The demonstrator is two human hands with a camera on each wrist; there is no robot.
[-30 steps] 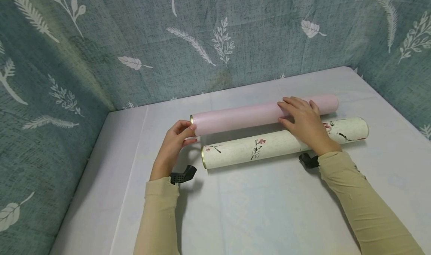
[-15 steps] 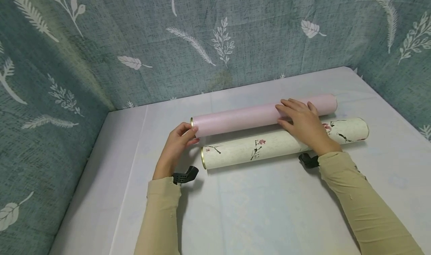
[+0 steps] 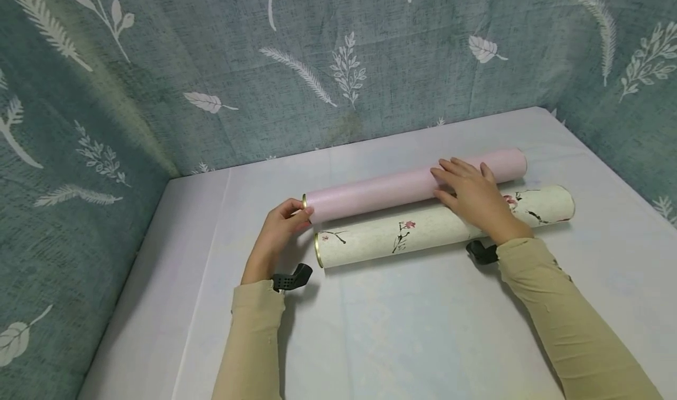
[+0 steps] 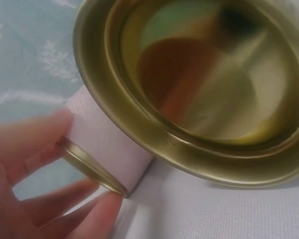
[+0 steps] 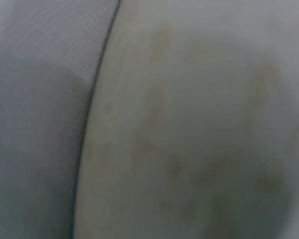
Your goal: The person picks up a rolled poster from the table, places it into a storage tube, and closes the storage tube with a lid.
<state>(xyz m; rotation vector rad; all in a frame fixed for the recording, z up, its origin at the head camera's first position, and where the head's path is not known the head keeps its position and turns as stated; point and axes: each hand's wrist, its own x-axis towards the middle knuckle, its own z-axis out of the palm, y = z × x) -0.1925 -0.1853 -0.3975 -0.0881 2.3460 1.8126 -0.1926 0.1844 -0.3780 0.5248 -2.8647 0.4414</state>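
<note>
A long pink tube [image 3: 370, 194] with a gold metal rim lies across the far part of the table. My left hand [image 3: 280, 224] pinches its left end; in the left wrist view the thumb is on the pink side and other fingers touch the gold end cap [image 4: 89, 169]. My right hand [image 3: 473, 197] holds the same tube right of its middle, fingers over the top and thumb at the near side. Just nearer me lies a cream tube [image 3: 365, 241] with a blossom print, partly hidden under my right hand. Its pale surface [image 5: 189, 124] fills most of the blurred right wrist view.
A white cloth covers the table [image 3: 402, 323]. Teal curtains [image 3: 227, 53] with a leaf print stand behind it and along both sides. A small black camera mount [image 3: 292, 278] is on the left wrist, another [image 3: 481, 252] on the right.
The pink tube's left end has come toward me with my left hand, closer to the cream tube. My right hand has kept its place on the pink tube. The head view shifts slightly.
</note>
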